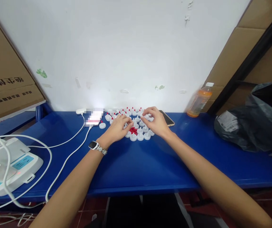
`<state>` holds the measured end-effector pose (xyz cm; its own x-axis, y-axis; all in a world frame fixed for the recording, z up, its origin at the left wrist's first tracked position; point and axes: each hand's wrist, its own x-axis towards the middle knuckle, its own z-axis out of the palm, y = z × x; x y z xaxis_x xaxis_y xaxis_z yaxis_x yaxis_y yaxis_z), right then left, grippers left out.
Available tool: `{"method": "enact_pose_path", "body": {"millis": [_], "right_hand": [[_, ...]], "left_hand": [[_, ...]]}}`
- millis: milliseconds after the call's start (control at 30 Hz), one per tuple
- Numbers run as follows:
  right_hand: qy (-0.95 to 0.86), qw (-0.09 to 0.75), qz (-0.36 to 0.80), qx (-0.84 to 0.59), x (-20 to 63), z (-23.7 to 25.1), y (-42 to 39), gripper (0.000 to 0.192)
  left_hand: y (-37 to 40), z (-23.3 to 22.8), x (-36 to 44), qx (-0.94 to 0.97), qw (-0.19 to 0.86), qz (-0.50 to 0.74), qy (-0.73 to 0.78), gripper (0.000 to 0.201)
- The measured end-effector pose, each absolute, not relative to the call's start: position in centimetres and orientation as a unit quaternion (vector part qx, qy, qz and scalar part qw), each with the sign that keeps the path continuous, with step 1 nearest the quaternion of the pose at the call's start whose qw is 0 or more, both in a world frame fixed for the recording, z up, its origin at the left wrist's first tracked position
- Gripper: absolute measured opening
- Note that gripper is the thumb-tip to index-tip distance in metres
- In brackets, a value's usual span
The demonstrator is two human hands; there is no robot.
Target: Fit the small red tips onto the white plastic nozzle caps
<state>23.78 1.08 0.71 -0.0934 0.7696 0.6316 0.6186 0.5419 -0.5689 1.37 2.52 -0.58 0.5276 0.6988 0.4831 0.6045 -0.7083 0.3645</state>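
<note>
Several small white round caps [140, 136] lie spread on the blue table [136, 164] near the wall; some at the back carry a red tip [129, 110]. A little heap of loose red pieces [133, 130] sits among them. My left hand [118, 127], with a watch on its wrist, rests over the caps with its fingertips pinched beside the red heap. My right hand [155, 121] hovers just right of it, fingers curled on a white cap. What my left fingers pinch is too small to tell.
A white power strip [12, 169] with white cables lies at the left. A phone [167, 118] sits behind my right hand. An orange drink bottle [199, 100] stands against the wall. A black plastic bag [256, 120] fills the right. Cardboard boxes [5, 72] lean at both sides.
</note>
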Motion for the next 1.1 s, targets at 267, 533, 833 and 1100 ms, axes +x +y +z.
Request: {"method": "enact_pose_path", "body": {"millis": [267,533,833,1100], "right_hand": [[-0.767,0.369,0.106,-0.514,22.2,1.1,6.1,0.015],[-0.792,0.180,0.013,-0.584,20.0,1.0,10.9,0.016],[-0.730,0.181,-0.042,-0.658,20.0,0.4,13.3,0.033],[-0.722,0.230,-0.036,-0.651,19.3,0.3,13.2,0.021]], "left_hand": [[2.3,-0.4,1.1,0.873,0.088,0.283,0.388,0.027],[2.5,-0.3,0.6,0.870,0.087,0.251,0.417,0.025],[2.3,-0.4,0.9,0.874,0.071,0.256,0.408,0.026],[2.3,-0.4,0.8,0.870,0.080,0.268,0.406,0.026]]}}
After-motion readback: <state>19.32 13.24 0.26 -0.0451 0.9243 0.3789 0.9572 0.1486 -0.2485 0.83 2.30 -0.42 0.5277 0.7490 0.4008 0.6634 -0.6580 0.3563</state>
